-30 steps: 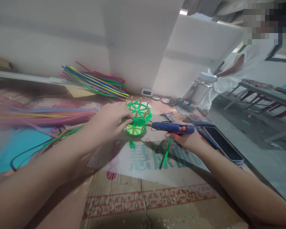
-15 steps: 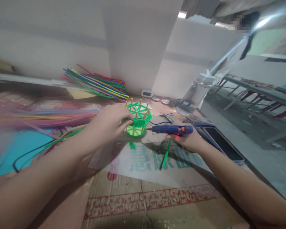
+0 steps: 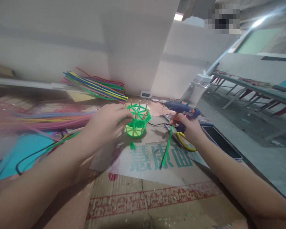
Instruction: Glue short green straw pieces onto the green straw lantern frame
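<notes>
My left hand point(image 3: 116, 119) pinches the left side of a small green round frame point(image 3: 139, 123), built of green strips with thin wooden sticks standing up through it. Its fingertips are partly hidden. In my right hand point(image 3: 188, 125) is a blue hot glue gun point(image 3: 178, 107), its nozzle pointing left and away from the frame; a small red light glows on it. Below the gun a green pipe cleaner point(image 3: 167, 149) lies on the printed sheet. Short green pieces point(image 3: 132, 145) rest just in front of the frame.
Bundled coloured pipe cleaners point(image 3: 97, 86) lie by the wall, with pink ones point(image 3: 62, 119) at left. Yellow-handled pliers point(image 3: 184, 143) and a phone point(image 3: 221, 141) are at right. A clear bottle point(image 3: 197, 89) and small clock point(image 3: 146, 94) stand behind. A black cord point(image 3: 159, 124) crosses the sheet.
My right hand has drawn the glue gun up and to the right, away from the green frame, uncovering the yellow-handled pliers. My left hand stays at the frame.
</notes>
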A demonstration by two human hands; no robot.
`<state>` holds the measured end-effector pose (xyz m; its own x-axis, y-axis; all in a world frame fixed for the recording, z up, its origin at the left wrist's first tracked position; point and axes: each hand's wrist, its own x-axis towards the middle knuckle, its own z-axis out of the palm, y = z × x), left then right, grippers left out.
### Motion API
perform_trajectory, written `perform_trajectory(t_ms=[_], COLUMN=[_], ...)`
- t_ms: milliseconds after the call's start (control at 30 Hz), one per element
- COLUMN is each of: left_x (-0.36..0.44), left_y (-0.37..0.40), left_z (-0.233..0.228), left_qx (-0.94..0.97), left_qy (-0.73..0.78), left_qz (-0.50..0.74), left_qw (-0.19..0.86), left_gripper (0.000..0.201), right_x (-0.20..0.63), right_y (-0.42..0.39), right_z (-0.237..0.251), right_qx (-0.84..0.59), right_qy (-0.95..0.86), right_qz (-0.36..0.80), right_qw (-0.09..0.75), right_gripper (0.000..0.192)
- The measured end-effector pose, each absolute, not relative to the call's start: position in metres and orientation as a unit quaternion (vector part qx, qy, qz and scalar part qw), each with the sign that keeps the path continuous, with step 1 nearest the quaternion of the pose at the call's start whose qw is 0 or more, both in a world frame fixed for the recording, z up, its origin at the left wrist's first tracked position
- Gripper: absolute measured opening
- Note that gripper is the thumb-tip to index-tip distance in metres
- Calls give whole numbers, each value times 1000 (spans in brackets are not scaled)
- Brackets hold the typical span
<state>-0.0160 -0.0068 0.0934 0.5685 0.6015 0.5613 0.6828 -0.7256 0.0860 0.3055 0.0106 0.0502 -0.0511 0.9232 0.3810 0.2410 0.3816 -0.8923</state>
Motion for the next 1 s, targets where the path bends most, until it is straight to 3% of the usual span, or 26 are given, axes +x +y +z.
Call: perform_trajectory(t_ms=[267, 633, 800, 933, 1000], left_x=[-17, -17, -17, -11, -7], left_y=[-11, -14, -14, -18, -19], left_z=[95, 97, 94, 94, 94], left_qx=[-872, -885, -881, -881, -892], left_qy=[-364, -328, -314, -322, -307], left_qz=[-322, -314, -337, -331, -317], left_qw=[64, 105, 108, 98, 100], left_gripper=[26, 28, 25, 17, 16], right_x=[303, 263, 293, 305, 296], right_y=[100, 158, 130, 75, 41], right_z=[56, 29, 45, 70, 82], right_qx=[-581, -624, -634, -627, -570], right_qy=[-704, -716, -709, -683, -692], right_qz=[195, 169, 112, 27, 6], right_qw=[358, 262, 288, 373, 443], right_gripper=[34, 31, 47, 23, 21])
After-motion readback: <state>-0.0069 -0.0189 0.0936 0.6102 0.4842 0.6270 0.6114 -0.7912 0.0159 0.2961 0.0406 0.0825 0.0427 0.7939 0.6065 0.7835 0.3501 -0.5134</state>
